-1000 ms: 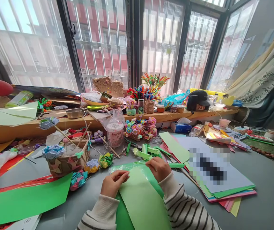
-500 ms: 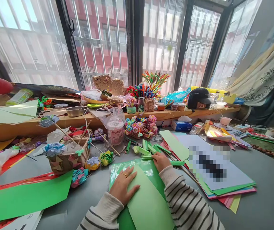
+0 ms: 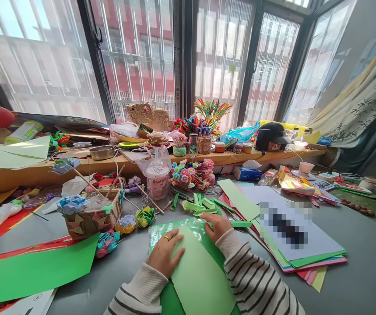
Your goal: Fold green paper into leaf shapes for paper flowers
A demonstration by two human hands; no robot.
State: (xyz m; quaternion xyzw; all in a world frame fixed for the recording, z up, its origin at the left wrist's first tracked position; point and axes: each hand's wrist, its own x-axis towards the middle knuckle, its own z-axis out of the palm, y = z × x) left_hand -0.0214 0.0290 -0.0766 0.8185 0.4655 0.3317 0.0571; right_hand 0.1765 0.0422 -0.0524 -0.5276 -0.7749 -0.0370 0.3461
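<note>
My left hand (image 3: 164, 255), with a ring on one finger, lies flat with fingers stretched on a light green sheet of paper (image 3: 201, 271). Beneath that sheet is darker green paper (image 3: 164, 227) in a shiny clear sleeve. At the sleeve's upper right, my right hand (image 3: 219, 226) has its fingers bent and apart, with nothing visible in them. Just beyond its fingertips is a loose pile of folded green paper strips (image 3: 196, 205). The fingertips are close to the pile; whether they touch it I cannot tell.
A paper stack (image 3: 293, 223) lies to the right. On the left are a basket (image 3: 89, 223) of paper flowers and a bright green sheet (image 3: 40, 269). A lidded cup (image 3: 158, 181) and a bunch of small flowers (image 3: 191, 173) stand before the cluttered sill (image 3: 56, 170).
My right hand has drawn back a little from the green strips, toward the left, and its fingers have spread. My left hand stays on the light green sheet, shifted slightly left.
</note>
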